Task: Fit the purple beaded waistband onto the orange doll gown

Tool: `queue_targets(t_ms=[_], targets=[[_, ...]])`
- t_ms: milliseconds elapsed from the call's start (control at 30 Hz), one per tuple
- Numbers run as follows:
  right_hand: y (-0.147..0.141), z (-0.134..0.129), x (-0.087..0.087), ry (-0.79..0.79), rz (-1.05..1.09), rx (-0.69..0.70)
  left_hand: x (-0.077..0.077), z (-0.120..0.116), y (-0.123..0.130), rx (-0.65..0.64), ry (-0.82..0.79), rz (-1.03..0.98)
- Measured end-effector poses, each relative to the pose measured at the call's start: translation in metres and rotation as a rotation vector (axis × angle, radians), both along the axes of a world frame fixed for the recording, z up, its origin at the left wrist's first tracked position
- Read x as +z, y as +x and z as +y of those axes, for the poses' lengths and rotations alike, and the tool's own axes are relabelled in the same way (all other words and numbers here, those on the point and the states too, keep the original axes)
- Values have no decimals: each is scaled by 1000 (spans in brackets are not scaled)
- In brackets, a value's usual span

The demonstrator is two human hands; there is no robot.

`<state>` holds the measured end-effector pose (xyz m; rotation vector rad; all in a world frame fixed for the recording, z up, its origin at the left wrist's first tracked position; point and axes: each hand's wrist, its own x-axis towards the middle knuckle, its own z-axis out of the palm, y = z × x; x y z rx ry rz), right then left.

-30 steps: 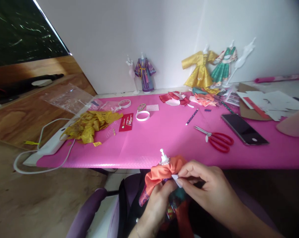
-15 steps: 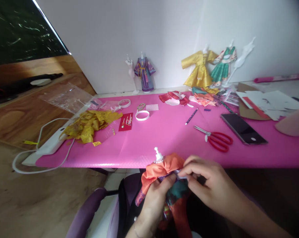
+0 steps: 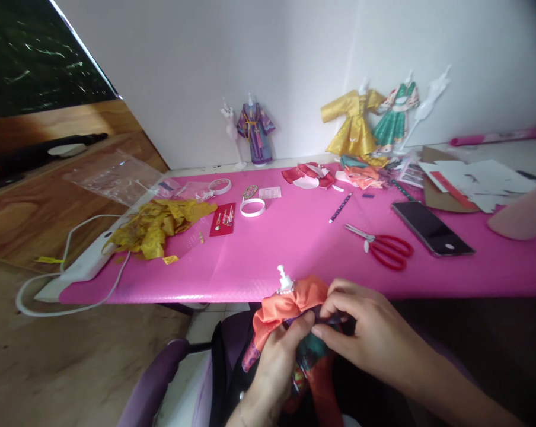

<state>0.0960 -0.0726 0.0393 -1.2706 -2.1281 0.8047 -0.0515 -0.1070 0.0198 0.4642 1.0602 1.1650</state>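
A small white mannequin [image 3: 284, 281] in an orange and green dress [image 3: 312, 292] is held below the table's front edge, over my lap. My left hand [image 3: 279, 356] is closed round the dress at the waist, its thumb pressing on a dark purple band. From the right, my right hand [image 3: 361, 323] pinches the dark band close to the left thumb, with finger and thumb nearly together. The fingers hide part of the band. A patterned purple sleeve end [image 3: 251, 356] hangs at the left.
On the pink table [image 3: 268, 255] lie red scissors [image 3: 383, 246], a phone [image 3: 432, 228], a pencil [image 3: 340, 208], white tape rings [image 3: 252, 207], a red card [image 3: 222, 219] and yellow cloth [image 3: 161, 228]. Dressed mannequins [image 3: 255, 130] stand at the back.
My right hand has moved slightly left and its thumb has come in nearer my left thumb. The pale piece seen at its fingertips no longer shows; dark band shows there. The view has shifted slightly.
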Motion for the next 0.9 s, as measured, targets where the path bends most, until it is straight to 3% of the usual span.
queue_targets(t_ms=[200, 400, 600, 900], targets=[[-4, 4, 0, 1, -11, -22, -16, 1, -5, -18, -89, -97], [-3, 7, 0, -22, 4, -12, -19, 3, -7, -25, -162, -339], [0, 9, -1, -56, -31, -3, -18, 5, -11, -58, -201, -315], [-1, 10, -2, -108, -61, 9, -21, 1, -13, -71, -115, -251]])
